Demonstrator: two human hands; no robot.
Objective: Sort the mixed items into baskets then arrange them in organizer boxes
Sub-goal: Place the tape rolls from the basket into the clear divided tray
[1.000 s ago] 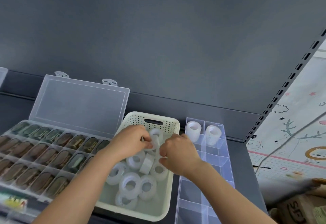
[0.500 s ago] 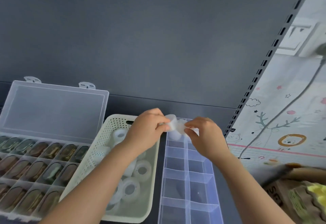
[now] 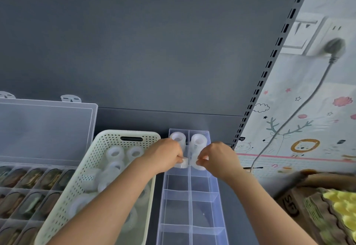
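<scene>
moved from basket (image 3: 87,169) to organizer box (image 3: 190,196) | left grip (image 3: 167,156) pinches left roll (image 3: 182,165) | right grip (image 3: 219,158) pinches right roll (image 3: 200,166) | second row fills next

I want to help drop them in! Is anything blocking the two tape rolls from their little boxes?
Nothing visible does. The left hand and right hand pinch tape rolls right over second-row compartments of the organizer box; no other roll shows there.

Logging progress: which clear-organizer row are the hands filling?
The second row from the back: left hand and right hand hold tape rolls there. Back row already has stacked rolls; nearer rows look bare.
</scene>
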